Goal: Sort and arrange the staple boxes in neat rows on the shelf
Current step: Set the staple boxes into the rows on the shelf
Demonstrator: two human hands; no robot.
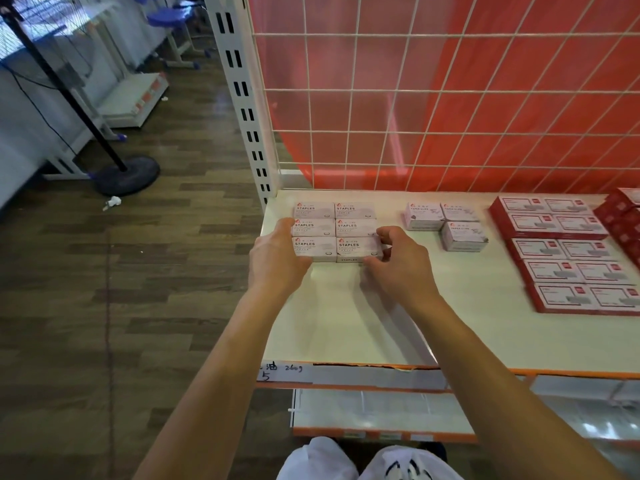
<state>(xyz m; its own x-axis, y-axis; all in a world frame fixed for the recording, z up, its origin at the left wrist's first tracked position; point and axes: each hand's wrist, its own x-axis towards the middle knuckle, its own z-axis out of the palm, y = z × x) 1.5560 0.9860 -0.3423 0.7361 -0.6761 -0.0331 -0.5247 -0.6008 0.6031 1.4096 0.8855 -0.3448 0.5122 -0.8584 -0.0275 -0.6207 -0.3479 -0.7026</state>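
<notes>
My knees in white trousers [318,462] are nearest, just under a lower shelf [381,410] with an orange front edge. Above it runs the label strip [346,374] on the front of the white shelf [346,323] I am reaching over, both forearms bare. My left hand [277,251] cups the left side of the staple boxes [337,230], thumb against the front of the near left box and fingers lying along the block's left edge. My right hand [398,258] grips the near right box at its corner, thumb on the front face and curled fingers on its right side. The six white boxes lie flat and touching, two across and three deep, towards the back left of the shelf. To their right, apart from them, stand three paper clip boxes [446,223], and farther right lie rows of red boxes [561,254]. Behind everything stands a white wire grid [450,98] with red sheeting at its back. Off to the left, on the wooden floor [156,271], is a black round stand base [126,176].
</notes>
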